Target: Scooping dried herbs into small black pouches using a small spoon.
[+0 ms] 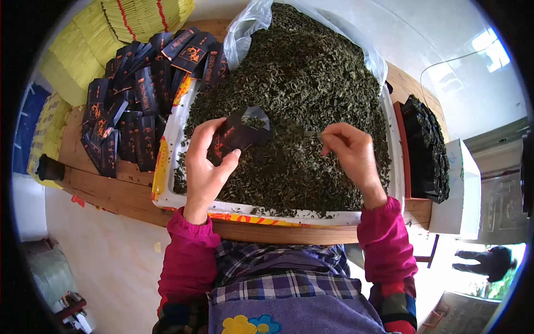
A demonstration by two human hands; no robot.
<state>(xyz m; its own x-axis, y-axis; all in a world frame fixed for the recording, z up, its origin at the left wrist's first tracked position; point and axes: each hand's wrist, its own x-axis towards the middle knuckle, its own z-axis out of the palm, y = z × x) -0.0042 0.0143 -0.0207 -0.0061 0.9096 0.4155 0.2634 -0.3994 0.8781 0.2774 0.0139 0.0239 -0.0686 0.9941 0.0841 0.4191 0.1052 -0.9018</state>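
My left hand [204,158] grips a small black pouch [233,134] with orange printing. Its clear upper end is tilted to the right, and dried leaves [255,122] show inside. Above the leaf heap, my right hand [348,152] pinches a thin greyish object [313,134] between thumb and fingers; blur hides its exact shape. Both hands are over a large mound of dark dried leaves, seemingly tea [308,71], lying in a white foam tray [179,125]. A clear plastic bag [246,29] lines the back of the mound.
Many black printed packets [146,92] lie piled on the wooden table [137,177] at left, before stacked yellow packs [75,46]. A black cup [51,168] stands near the left edge. Dark packets [423,146] fill a reddish box at right, beside a white box [463,188]. A person [486,263] is farther off.
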